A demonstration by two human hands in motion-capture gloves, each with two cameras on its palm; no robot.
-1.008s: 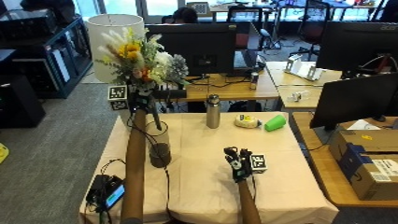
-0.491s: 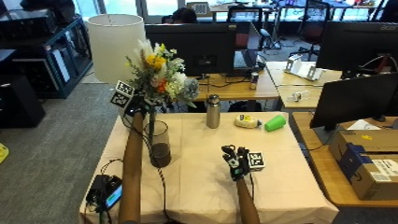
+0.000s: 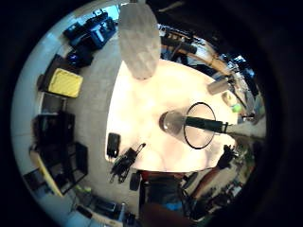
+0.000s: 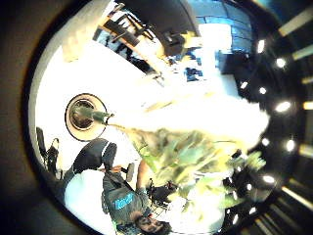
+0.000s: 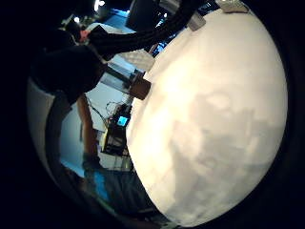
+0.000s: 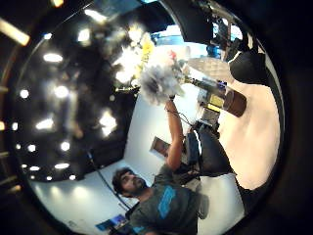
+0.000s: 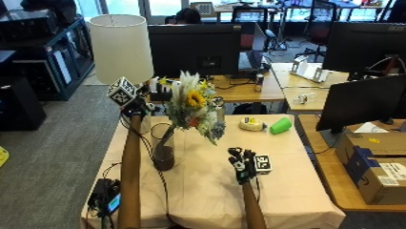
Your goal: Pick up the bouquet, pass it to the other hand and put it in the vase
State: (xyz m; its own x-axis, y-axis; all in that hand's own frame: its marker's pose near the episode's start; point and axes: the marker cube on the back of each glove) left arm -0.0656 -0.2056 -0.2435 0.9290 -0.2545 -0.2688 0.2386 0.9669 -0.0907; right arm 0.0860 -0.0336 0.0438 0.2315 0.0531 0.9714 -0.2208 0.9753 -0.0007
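Note:
The bouquet [image 7: 193, 107] of yellow, white and blue flowers stands with its dark wrapped stem in the glass vase [image 7: 164, 151] and leans to the right. My left hand [image 7: 141, 109] hovers just left of the flowers at vase-top height, apart from the stem and holding nothing. In the left palm views the stem [image 3: 204, 124] reaches down into the vase [image 4: 87, 116], and the flowers [image 4: 195, 147] are close to the palm. My right hand [image 7: 243, 164] rests mid-table with relaxed fingers and holds nothing.
The vase stands at the left of a beige-covered table [image 7: 209, 195]. At the table's back are a white lamp [image 7: 120, 45], a yellowish object [image 7: 252, 124] and a green cup [image 7: 279, 125]. A dark device [image 7: 105, 193] lies at the front left corner.
The bouquet has come down from above the vase into it and now tilts right. My left hand has dropped lower and let go of it. The right hand has barely moved.

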